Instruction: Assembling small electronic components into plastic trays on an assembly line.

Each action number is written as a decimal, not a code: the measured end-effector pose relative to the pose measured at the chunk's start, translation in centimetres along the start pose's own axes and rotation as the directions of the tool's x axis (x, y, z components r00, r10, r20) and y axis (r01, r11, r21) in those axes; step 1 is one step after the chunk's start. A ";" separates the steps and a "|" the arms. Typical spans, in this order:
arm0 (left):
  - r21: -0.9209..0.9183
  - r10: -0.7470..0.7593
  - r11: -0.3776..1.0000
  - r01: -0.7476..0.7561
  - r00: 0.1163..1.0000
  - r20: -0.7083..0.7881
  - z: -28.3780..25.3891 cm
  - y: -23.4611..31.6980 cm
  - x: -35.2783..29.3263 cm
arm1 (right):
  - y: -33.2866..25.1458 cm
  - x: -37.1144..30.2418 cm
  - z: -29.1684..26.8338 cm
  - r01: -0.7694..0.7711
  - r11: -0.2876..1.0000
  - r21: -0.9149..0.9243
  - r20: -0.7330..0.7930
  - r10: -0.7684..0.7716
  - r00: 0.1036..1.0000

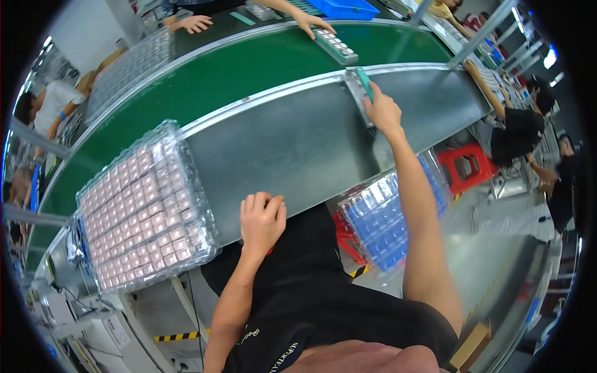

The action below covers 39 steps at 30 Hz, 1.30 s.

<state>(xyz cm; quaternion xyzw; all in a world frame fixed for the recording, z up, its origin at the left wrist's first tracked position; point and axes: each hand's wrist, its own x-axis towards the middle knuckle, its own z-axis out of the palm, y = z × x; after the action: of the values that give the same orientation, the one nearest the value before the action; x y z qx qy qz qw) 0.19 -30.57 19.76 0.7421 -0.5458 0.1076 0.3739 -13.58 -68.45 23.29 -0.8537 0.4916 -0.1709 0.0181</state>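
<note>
My right hand (pixel 383 113) is stretched out to the far side of the grey metal bench (pixel 280 149). Its fingers are closed on a narrow teal strip (pixel 364 84), held against a slim grey tray (pixel 359 98) that lies by the conveyor's rail. My left hand (pixel 262 221) rests at the bench's near edge with its fingers curled in and nothing seen in them. To its left lies a large clear plastic tray (pixel 208 217) with many small pinkish square pieces (pixel 134 208) in rows.
Beyond the bench runs a green conveyor belt (pixel 249 68); across it, another person's hand (pixel 308 23) touches a tray of pale pieces (pixel 336 46). Blue-tinted plastic trays (pixel 379 217) stand beneath my right forearm. A red stool (pixel 466 168) and metal posts (pixel 485 34) are to the right.
</note>
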 end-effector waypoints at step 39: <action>0.157 -0.138 0.982 0.105 0.967 0.216 1.1 0.2 0.9 | 18.7 17.4 2.0 -0.315 0.922 -0.227 0.052 0.334 0.941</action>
<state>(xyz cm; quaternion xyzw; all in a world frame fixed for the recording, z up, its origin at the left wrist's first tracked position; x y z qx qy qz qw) 0.10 -31.97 19.61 0.8068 -0.5288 0.0386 0.2607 -20.55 -93.10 22.42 -0.7641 0.6405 -0.0730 -0.0244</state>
